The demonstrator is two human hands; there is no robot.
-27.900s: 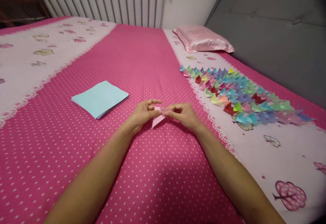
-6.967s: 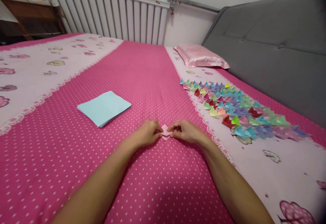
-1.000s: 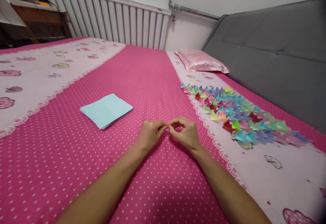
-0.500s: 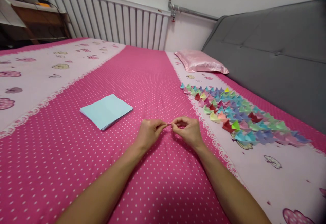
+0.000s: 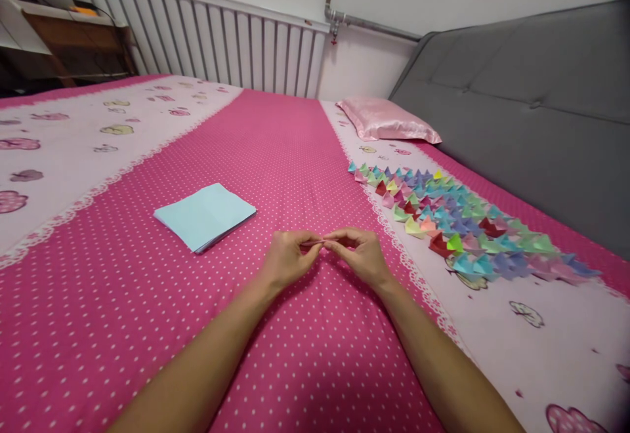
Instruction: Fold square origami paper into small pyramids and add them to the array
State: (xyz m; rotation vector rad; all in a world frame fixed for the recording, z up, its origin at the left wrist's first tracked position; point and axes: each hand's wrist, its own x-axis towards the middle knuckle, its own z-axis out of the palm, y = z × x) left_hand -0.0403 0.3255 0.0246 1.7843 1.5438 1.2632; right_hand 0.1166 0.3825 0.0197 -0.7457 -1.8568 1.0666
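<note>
Between the fingertips of both hands is a small, thin piece of folded pinkish paper [image 5: 321, 241], seen nearly edge-on and mostly covered by the fingers. My left hand [image 5: 289, 259] pinches its left end between thumb and fingers. From the other side, my right hand [image 5: 361, 257] pinches it too, its fingertips meeting those of the left. Left of the hands lies a stack of light blue paper sheets [image 5: 209, 213]. To the right, several rows of small folded paper boats [image 5: 465, 225] in many colours cover part of the bed.
Under everything is a bed with a pink dotted sheet [image 5: 275, 151]. A pink satin pillow [image 5: 386, 119] lies near the grey headboard [image 5: 522, 85]. Behind the bed are a white radiator [image 5: 216, 33] and a pipe [image 5: 378, 26]; a desk [image 5: 73, 33] stands at far left.
My right hand has moved slightly left, bringing its fingertips against those of my left hand over the folded paper. The paper stack and boats have not moved.
</note>
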